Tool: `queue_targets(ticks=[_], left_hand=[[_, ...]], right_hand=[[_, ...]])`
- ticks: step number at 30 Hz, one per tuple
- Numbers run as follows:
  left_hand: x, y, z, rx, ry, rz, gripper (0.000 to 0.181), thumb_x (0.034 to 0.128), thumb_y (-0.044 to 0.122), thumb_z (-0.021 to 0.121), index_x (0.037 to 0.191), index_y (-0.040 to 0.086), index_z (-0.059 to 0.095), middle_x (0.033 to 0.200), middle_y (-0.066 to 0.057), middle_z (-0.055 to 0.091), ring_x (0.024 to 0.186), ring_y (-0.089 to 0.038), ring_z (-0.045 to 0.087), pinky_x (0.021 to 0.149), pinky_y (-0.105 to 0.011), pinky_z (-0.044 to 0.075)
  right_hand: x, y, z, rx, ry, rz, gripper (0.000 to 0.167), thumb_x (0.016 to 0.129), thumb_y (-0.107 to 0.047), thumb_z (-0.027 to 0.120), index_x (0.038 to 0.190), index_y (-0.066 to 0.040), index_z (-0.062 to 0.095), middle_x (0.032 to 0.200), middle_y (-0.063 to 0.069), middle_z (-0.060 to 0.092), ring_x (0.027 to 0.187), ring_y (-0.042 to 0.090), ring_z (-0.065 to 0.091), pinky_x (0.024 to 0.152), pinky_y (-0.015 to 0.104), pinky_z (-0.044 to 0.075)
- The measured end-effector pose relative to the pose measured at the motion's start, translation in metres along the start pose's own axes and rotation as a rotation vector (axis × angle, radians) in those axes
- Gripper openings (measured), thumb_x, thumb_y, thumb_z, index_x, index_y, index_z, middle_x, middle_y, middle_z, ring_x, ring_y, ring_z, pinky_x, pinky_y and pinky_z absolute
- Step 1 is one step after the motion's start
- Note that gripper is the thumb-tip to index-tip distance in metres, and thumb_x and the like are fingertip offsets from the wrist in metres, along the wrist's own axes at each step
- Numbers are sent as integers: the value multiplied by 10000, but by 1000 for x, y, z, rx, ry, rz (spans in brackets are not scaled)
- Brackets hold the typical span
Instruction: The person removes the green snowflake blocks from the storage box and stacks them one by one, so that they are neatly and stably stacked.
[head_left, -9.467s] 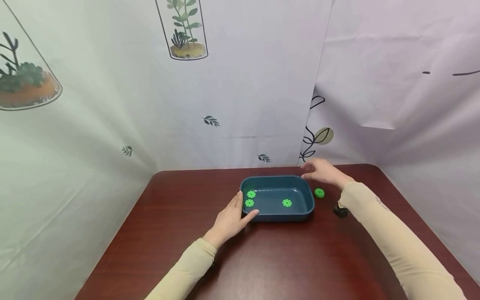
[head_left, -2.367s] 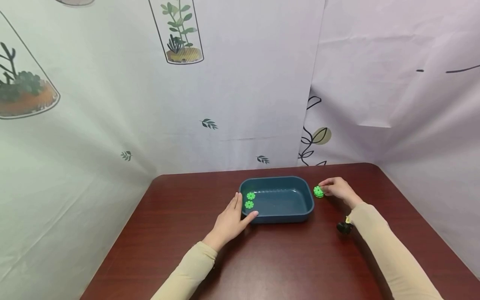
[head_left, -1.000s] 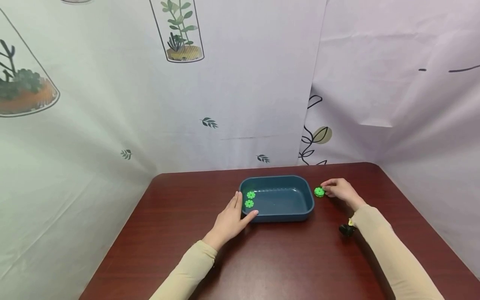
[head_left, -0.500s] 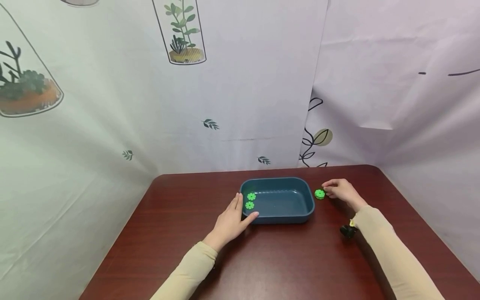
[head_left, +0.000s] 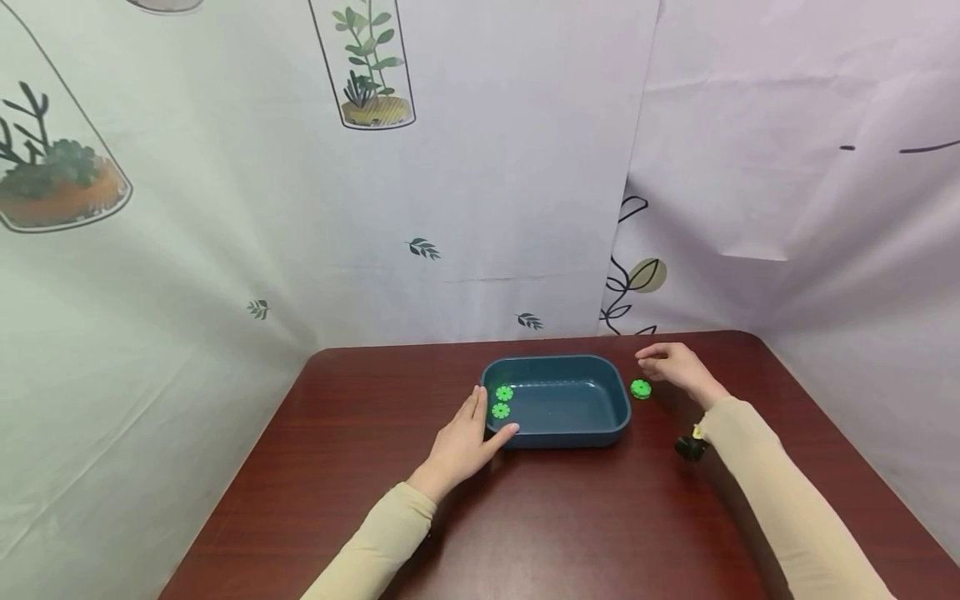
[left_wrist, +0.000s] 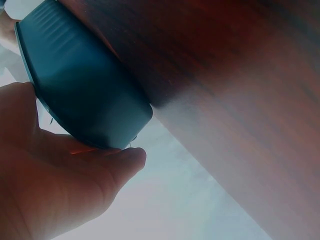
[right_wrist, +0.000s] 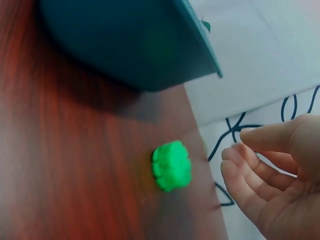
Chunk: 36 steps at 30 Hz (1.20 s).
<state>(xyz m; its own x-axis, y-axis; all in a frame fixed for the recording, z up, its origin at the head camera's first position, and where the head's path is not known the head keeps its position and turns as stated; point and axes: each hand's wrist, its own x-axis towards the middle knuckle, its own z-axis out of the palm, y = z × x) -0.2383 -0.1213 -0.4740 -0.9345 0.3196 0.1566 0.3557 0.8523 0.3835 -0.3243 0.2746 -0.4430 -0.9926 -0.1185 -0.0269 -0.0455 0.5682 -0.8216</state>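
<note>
Ok, right hand [head_left: 675, 367] is now up off the green stack [head_left: 641, 389], loose fingers holding nothing, so placing looks done imo; left hand [head_left: 459, 443], thumb spread, braces the blue tray [head_left: 558, 439].

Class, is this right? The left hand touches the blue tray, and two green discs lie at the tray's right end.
Wrong end: the head view shows the two green discs at the left end of the blue tray. The left hand does touch it.

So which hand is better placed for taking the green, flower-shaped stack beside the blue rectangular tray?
The right hand, probably: empty, near the stack; left hand touches the opposite end of the tray.
</note>
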Motion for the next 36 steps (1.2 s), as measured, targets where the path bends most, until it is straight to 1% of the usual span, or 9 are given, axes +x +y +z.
queue_targets(ticks=[4,7,11,16,19,23,27,30,36], left_hand=[[0,-1,0,4,2,2,1006,953,735,426,1574,-35,245,1627,-215,250,1477,-330,317,1068,-461,440],[0,-1,0,10,3,4,1005,953,735,423,1572,-38,250,1623,-221,258,1474,-332,323,1062,-462,446],[0,0,-1,9,-1,3,1004,954,734,424,1575,-35,240,1629,-216,245,1476,-337,316,1069,-461,439],[1,0,-1,0,3,9,1004,954,732,428,1573,-37,245,1628,-221,244,1476,-338,316,1065,-469,441],[1,0,-1,2,1,6,1008,952,736,426,1573,-37,246,1627,-222,247,1478,-328,315,1065,-465,442],[0,0,0,3,0,1,1008,953,737,422,1574,-35,240,1628,-220,246,1479,-328,313,1071,-457,437],[0,0,0,1,4,8,1001,956,728,429,1570,-42,251,1621,-230,256,1473,-329,325,1069,-459,440],[0,0,-1,3,2,6,995,958,721,435,1570,-42,250,1624,-225,251,1474,-322,323,1072,-456,436],[0,0,0,6,-2,-1,1009,953,732,431,1570,-45,248,1621,-228,257,1470,-324,331,1083,-455,426]], right_hand=[[6,-11,3,-17,-10,-6,377,1029,-134,581,1301,127,578,1210,315,639,1055,395,672,934,479,538],[10,-19,5,-26,-32,-2,395,1029,-162,587,1321,104,579,1249,301,631,1114,410,651,965,492,518],[15,-33,9,-44,-50,7,415,1030,-207,593,1344,66,582,1321,295,590,1159,429,627,1008,528,478],[20,-50,16,-59,-60,-42,409,1027,-212,604,1341,51,595,1361,300,562,1156,428,631,1016,547,465],[22,-59,22,-71,-77,-86,405,1023,-193,610,1337,63,594,1358,303,565,1140,417,644,994,526,488],[25,-68,30,-62,-88,-128,388,1013,-165,623,1323,67,605,1369,292,559,1142,415,643,970,496,513],[28,-77,38,-26,-100,-143,370,1003,-151,636,1310,55,621,1351,269,579,1160,403,633,967,485,518],[30,-83,45,-35,-114,-157,362,1003,-157,639,1305,42,632,1320,252,607,1150,383,642,960,481,523],[38,-95,60,-87,-150,-187,347,997,-181,648,1287,7,656,1283,220,642,1096,367,666,938,499,528]])
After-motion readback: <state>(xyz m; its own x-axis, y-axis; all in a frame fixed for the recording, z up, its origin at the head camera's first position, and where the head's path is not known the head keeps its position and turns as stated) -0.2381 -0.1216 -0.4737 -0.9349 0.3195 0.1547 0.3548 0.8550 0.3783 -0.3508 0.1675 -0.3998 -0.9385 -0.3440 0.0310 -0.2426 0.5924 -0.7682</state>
